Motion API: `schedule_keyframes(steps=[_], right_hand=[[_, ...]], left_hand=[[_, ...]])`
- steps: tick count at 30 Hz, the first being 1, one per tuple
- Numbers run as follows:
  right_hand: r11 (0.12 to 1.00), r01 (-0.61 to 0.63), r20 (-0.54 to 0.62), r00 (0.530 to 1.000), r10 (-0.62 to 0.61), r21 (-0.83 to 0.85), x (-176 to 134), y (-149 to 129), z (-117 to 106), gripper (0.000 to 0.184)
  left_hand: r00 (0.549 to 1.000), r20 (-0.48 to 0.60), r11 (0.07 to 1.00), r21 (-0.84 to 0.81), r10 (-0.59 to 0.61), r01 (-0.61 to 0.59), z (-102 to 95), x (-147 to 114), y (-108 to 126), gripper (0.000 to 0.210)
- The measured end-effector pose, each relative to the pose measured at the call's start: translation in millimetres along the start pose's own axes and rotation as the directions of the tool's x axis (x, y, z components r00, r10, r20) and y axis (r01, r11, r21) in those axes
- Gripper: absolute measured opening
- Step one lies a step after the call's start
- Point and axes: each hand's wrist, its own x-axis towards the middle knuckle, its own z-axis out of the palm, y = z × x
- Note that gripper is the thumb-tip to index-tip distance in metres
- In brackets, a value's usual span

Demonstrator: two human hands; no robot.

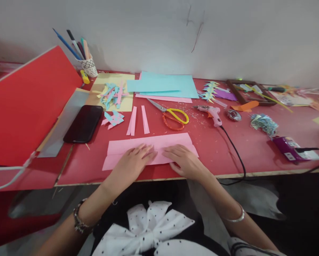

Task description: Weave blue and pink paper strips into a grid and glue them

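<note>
A sheet of pink paper (pixel 154 140) with a lengthwise crease lies near the front edge of the red table. My left hand (pixel 136 160) rests flat on its left half, fingers stretched out. On the right half lies my right hand (pixel 183 160), also flat, with its fingers pointing inward. Part of the sheet is hidden under both hands. Just beyond it are cut pink paper strips (pixel 145 121) and scissors (pixel 172 117) with one yellow and one red-orange handle loop. Folded blue and pink paper pieces (pixel 114 118) sit to the left of the strips.
A black phone (pixel 83 123) and a red folder (pixel 34 106) are on the left. Blue sheets (pixel 170 83) lie at the back. A pink glue gun (pixel 211 113) trails its black cord over the front edge. Farther right are a wooden tray (pixel 232 90) and a purple power strip (pixel 284 147).
</note>
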Motion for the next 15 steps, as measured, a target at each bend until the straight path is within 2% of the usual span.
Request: schedule_keyframes(steps=[3, 8, 12, 15], right_hand=[[0.998, -0.033, 0.067, 0.997, 0.030, 0.056, 0, 1, -3, 0.027], [0.995, -0.058, 0.092, 0.994, 0.051, 0.077, 3, 8, -9, 0.026], [0.998, -0.035, 0.161, 0.986, 0.043, -0.050, 15, 9, -11, 0.024], [0.988, -0.013, 0.218, 0.975, 0.048, -0.157, 24, 9, -8, 0.025]], left_hand=[[0.999, -0.040, 0.996, -0.084, 0.017, -0.021, 5.8, -7, -7, 0.037], [0.999, -0.050, 0.967, -0.253, 0.013, -0.026, 3.8, -16, -26, 0.030], [0.997, -0.077, 0.927, -0.374, -0.020, -0.011, -0.3, -17, -36, 0.036], [0.996, -0.085, 0.957, -0.291, -0.011, -0.014, -1.2, -13, -38, 0.038]])
